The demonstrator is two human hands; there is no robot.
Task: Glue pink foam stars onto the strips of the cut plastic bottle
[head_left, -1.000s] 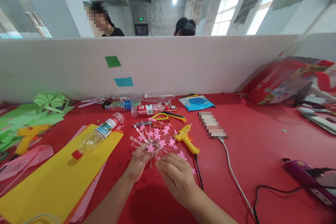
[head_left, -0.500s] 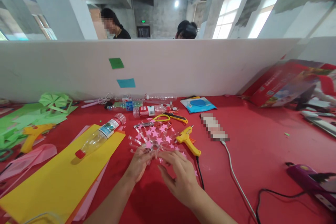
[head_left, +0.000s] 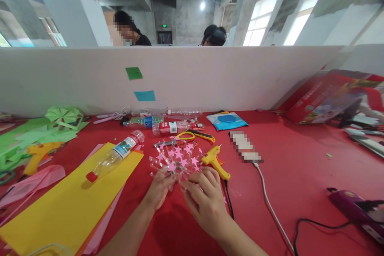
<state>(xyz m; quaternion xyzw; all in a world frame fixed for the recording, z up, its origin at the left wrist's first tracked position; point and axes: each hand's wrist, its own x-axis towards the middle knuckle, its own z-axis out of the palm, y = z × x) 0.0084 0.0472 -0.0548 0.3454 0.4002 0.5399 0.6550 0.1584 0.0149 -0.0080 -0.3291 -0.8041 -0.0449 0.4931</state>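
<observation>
A clear plastic bottle cut into a fan of strips [head_left: 156, 164], with pink paper stars [head_left: 178, 153] on and around it, sits low over the red table. My left hand [head_left: 159, 188] pinches its near left edge between thumb and fingers. My right hand [head_left: 207, 198] is at the near right edge, its fingers bent and drawn together at the strips; the fingertips are partly hidden. Just right of the strips lies a yellow hot glue gun [head_left: 215, 162]. A yellow-handled utility knife [head_left: 204, 135] rests behind them.
A capped plastic bottle [head_left: 115, 155] lies on yellow paper [head_left: 69, 204] at the left. More bottles [head_left: 169, 127] lie at the back, beside a blue wipes pack [head_left: 227, 120]. A phone [head_left: 245, 147] trails a white cable. Green paper [head_left: 33, 132] and another glue gun [head_left: 39, 156] are far left.
My right hand has shifted slightly, with its fingers curling in more at the strips. The cut bottle has turned or tilted a little in my left hand.
</observation>
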